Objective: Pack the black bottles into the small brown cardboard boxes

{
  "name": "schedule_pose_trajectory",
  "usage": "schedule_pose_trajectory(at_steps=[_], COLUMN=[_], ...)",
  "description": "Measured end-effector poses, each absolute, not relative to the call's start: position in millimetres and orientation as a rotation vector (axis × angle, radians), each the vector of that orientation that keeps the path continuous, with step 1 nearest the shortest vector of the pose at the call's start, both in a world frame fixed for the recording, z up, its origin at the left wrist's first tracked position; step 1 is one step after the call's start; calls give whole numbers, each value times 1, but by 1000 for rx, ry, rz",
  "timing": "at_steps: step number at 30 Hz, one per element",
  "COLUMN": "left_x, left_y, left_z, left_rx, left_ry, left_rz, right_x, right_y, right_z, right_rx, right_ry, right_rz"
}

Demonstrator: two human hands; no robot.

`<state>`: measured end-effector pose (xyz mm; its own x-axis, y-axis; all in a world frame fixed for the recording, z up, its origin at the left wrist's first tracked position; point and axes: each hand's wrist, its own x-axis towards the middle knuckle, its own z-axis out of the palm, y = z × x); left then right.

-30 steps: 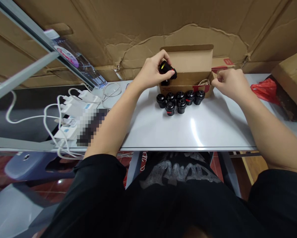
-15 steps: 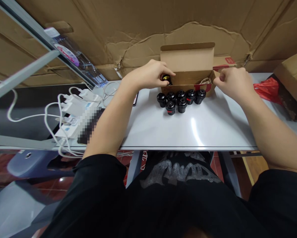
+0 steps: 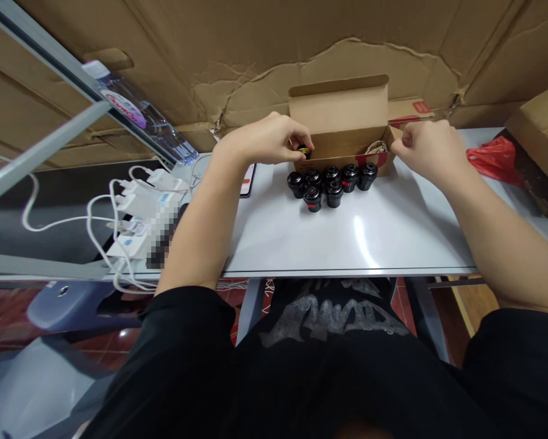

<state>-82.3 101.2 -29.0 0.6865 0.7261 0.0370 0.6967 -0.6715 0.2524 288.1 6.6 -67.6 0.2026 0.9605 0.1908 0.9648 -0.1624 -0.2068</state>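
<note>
My left hand (image 3: 267, 139) is curled at the left end of an open cardboard box (image 3: 342, 116), fingers pinched around a small black cap-shaped part (image 3: 304, 150) with a yellow inside. My right hand (image 3: 427, 149) is closed at the box's right end, thumb and fingers pinched at its flap. Several matching black parts (image 3: 331, 180) stand in a cluster on the white table (image 3: 347, 238) just in front of the box. Crumpled brown paper (image 3: 377, 147) lies inside the box.
A phone (image 3: 247, 180) lies left of the box. White chargers and cables (image 3: 131, 213) crowd the table's left end beside a plastic bottle (image 3: 136, 113). A red bag (image 3: 495, 160) and another carton (image 3: 541, 137) sit at the right. Cardboard sheets line the wall behind.
My left hand, holding the black part up above the box a second ago, has come down to the box's left front corner. My right hand stayed at the flap.
</note>
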Motion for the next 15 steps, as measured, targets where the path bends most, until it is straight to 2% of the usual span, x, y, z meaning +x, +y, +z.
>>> schedule_pose_trajectory(at_steps=[15], left_x=[-85], left_y=[96], left_z=[-26], left_rx=[2617], left_ry=[1036], left_rz=[290], right_x=[292], right_y=[5], right_z=[-69], right_rx=[-2106], right_ry=[-1866], right_rz=[-1])
